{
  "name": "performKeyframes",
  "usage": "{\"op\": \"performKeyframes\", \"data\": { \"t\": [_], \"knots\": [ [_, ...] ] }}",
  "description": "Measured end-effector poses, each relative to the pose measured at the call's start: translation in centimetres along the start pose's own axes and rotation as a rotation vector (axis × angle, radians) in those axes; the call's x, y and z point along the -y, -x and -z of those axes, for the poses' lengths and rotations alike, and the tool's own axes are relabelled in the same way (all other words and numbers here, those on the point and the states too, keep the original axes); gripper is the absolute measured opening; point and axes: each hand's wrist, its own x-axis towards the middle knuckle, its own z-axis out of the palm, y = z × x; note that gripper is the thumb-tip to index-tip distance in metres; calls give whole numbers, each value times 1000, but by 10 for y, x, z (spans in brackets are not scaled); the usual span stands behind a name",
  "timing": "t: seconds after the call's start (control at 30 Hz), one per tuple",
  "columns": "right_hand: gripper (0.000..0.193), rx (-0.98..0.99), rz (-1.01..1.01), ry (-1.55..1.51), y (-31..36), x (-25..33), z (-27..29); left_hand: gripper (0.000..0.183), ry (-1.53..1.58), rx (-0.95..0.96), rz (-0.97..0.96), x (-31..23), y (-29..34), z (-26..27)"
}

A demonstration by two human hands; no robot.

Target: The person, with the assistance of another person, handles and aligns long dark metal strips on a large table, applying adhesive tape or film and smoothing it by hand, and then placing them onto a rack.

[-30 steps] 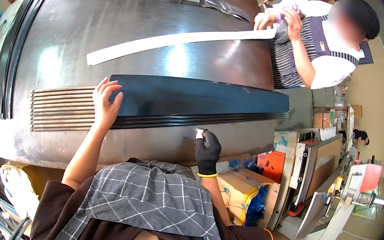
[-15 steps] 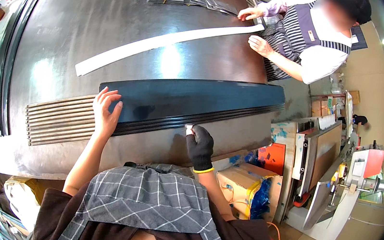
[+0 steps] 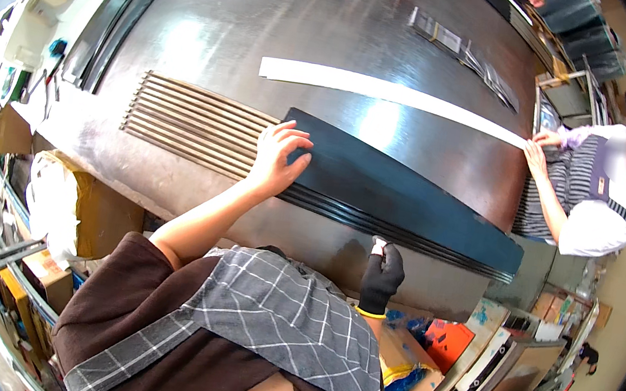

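A long dark panel [image 3: 395, 171] lies across the table in front of me, with several thin black strips [image 3: 403, 235] along its near edge. Bare and with fingers apart, my left hand [image 3: 278, 159] rests at the panel's left end, where several brown-grey ribbed slats [image 3: 196, 121] run out to the left. My right hand [image 3: 382, 277], in a black glove with a yellow cuff, is closed just short of the strips' near edge. Something small and whitish shows at its fingertips; I cannot tell whether that is a held thing or bare skin.
Beyond the panel lies a long white strip [image 3: 390, 91], its right end at a co-worker's hands [image 3: 536, 150]. Small packets [image 3: 444, 39] lie farther back. Black bars [image 3: 127, 13] line the table's left side. A cardboard box [image 3: 406, 358] stands below the near edge.
My view has turned, so the table's contents appear rotated. The co-worker's hands have come together at the white strip's end. My hands keep nearly the same places by the panel.
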Motion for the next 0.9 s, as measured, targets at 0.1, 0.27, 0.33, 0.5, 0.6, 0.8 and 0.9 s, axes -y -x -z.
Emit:
{"op": "performKeyframes", "data": {
  "t": [0.1, 0.27, 0.33, 0.5, 0.6, 0.8, 0.9],
  "knots": [
    [15, 24, 39, 56, -1, 12, -2, 22, 30, -17, 40, 3, 2, 5],
    [14, 53, 74, 14, -4, 14, -5, 28, 781, -165, 533, 54, -27, 15],
    [14, 50, 82, 14, -4, 15, -4, 38, 942, -315, 717, 72, -55, 36],
    [12, 69, 92, 20, -8, 18, -9, 59, 1201, -295, 1021, 140, -102, 59],
    [12, 56, 99, 11, -8, 20, -11, 65, 1183, -139, 1063, 146, -118, 66],
    [11, 34, 108, -10, -7, 19, -15, 62, 991, -143, 1078, 140, -127, 65],
    [11, 40, 87, -32, -7, 20, -14, 56, 1071, -250, 1047, 140, -121, 64]
  ]
}}
